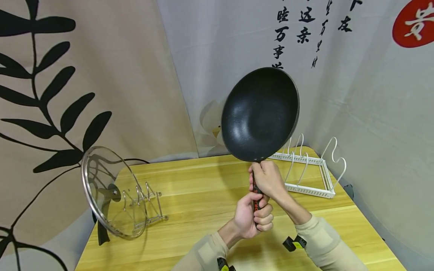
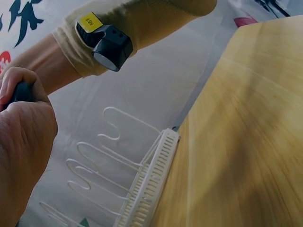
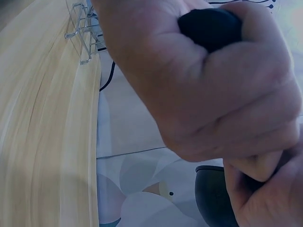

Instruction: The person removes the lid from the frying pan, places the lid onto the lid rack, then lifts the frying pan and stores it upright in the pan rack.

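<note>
A black wok (image 1: 260, 113) is raised above the table, its dark inside facing the head camera and its rim tilted to the right. Both hands grip its handle (image 1: 256, 206), which has red markings. The right hand (image 1: 268, 177) wraps the upper part close to the pan. Just below it, the left hand (image 1: 249, 215) has its fingers curled round the lower part. In the right wrist view the black handle end (image 3: 211, 28) pokes out of the left hand, and part of the wok (image 3: 215, 196) shows beyond the right hand (image 3: 272, 203).
A white rack (image 1: 310, 192) with wire loops stands at the table's right rear. At the left, a glass lid (image 1: 118, 195) with a metal rim stands upright by a small metal wire rack (image 1: 157, 207). The wooden table (image 1: 193, 188) ends against hanging printed cloth (image 1: 135, 94).
</note>
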A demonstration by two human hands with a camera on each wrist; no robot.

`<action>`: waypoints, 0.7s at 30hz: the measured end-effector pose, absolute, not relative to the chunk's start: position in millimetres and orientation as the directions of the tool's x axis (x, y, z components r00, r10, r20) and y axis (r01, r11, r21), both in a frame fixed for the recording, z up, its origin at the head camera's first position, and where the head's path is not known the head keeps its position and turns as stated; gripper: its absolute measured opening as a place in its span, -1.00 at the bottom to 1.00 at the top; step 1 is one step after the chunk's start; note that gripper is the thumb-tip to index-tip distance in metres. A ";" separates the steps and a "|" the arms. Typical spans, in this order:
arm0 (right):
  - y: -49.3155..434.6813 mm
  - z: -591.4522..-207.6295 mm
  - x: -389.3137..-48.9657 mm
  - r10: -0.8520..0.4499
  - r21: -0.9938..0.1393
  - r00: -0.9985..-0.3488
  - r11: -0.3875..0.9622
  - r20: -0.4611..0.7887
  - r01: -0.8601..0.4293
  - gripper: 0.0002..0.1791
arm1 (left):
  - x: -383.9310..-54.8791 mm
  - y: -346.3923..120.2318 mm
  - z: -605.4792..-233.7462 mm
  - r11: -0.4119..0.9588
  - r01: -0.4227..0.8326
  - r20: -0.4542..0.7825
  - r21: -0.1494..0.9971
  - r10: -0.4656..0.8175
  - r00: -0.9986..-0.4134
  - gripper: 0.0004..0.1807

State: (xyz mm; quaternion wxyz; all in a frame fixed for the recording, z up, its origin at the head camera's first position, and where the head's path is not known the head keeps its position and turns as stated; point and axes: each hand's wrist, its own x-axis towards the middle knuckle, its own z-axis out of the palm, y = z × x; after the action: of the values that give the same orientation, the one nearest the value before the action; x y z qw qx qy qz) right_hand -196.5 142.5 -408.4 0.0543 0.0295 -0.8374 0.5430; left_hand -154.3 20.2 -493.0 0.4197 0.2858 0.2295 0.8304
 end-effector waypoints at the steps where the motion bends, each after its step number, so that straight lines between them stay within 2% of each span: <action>1: 143.1 -408.1 -196.6 0.011 -0.904 -0.992 0.413 0.124 -0.108 -0.64 | -154.5 20.7 -493.0 -0.543 -0.568 0.284 0.619 0.829 -0.482 -0.69; 21: 153.4 -399.3 -198.5 -0.007 -0.900 -0.994 0.425 0.106 -0.098 -0.64 | -159.0 27.8 -487.0 -0.545 -0.598 0.333 0.587 0.836 -0.435 -0.67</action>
State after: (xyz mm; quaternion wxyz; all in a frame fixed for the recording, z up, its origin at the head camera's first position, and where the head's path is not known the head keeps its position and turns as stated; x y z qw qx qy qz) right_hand -198.5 153.4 -399.3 0.0428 0.0312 -0.8429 0.5355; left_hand -159.0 27.8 -487.0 0.4350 0.3053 0.1952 0.8243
